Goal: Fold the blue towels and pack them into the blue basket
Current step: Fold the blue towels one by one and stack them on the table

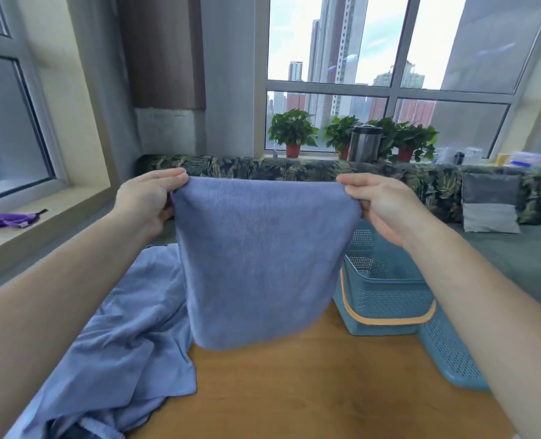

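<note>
A blue towel hangs in the air above the wooden table, doubled over with its fold at the bottom. My left hand pinches its top left corner and my right hand pinches its top right corner. More blue towel cloth lies crumpled on the table's left side. The blue perforated basket with an orange band stands at the right, partly behind the hanging towel and my right arm.
A blue perforated lid lies flat by the basket at the table's right edge. A leaf-patterned sofa with a grey cushion runs behind. Potted plants and a metal bin line the window sill. Purple cloth lies on the left ledge.
</note>
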`<control>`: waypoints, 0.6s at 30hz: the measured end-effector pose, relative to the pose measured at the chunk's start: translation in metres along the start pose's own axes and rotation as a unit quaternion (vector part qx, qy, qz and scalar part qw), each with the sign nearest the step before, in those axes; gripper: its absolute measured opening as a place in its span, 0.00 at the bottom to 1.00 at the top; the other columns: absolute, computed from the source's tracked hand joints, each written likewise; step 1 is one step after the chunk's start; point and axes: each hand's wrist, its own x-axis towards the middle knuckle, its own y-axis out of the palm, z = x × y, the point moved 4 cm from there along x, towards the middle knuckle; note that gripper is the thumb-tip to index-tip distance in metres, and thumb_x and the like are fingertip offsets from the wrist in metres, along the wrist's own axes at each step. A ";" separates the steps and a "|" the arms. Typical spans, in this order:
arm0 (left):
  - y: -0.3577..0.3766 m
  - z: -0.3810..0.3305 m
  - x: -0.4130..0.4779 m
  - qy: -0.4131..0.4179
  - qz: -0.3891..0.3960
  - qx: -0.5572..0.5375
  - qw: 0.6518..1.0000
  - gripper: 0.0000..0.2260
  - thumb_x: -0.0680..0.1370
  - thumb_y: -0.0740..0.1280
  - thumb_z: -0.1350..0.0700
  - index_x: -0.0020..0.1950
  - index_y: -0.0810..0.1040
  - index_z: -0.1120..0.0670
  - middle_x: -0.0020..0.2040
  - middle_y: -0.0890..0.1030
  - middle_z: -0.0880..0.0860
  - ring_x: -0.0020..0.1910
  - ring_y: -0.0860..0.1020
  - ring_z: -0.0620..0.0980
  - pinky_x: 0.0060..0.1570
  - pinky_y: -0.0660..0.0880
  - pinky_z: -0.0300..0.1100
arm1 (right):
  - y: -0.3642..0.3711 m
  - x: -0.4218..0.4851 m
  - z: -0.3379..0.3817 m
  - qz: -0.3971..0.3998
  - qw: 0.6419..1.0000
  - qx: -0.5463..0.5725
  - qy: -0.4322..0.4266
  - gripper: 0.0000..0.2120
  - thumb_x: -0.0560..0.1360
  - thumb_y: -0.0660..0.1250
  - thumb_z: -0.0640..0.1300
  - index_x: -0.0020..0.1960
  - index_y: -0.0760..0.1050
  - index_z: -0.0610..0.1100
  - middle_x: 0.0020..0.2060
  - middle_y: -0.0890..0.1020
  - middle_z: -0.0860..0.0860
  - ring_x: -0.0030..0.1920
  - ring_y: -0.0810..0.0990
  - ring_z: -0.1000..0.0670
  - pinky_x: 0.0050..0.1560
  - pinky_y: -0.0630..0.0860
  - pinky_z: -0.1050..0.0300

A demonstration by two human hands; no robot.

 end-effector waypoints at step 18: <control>0.025 0.048 0.049 -0.001 -0.004 0.140 0.990 0.06 0.78 0.70 0.59 0.54 0.83 0.52 0.39 0.81 0.47 0.32 0.79 0.42 0.29 0.73 0.29 | 0.023 0.048 -0.054 -0.143 0.986 -0.088 -0.006 0.10 0.78 0.64 0.35 0.55 0.79 0.47 0.47 0.82 0.50 0.37 0.85 0.52 0.31 0.77 0.59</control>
